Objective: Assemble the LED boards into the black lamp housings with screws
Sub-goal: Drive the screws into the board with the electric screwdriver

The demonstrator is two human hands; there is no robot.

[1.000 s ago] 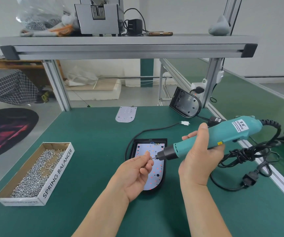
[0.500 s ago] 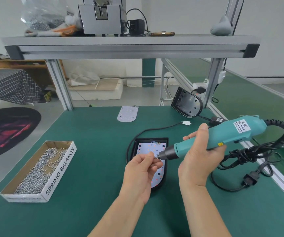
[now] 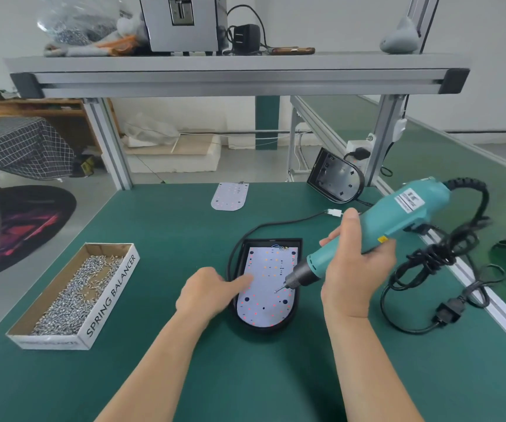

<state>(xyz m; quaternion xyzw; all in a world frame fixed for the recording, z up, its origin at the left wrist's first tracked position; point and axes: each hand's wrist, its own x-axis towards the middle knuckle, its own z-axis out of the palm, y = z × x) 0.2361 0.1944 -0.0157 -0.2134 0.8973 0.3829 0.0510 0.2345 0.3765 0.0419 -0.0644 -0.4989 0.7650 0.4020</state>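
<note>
now left hand is pressing flat fingers on led board to steady it, w/ right hand gripping screwdriver, aiming a screw mid-frame.

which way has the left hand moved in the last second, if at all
Yes. The left hand left the screwdriver bit and moved left, to the left edge of the black housing, one finger on the LED board.
</note>
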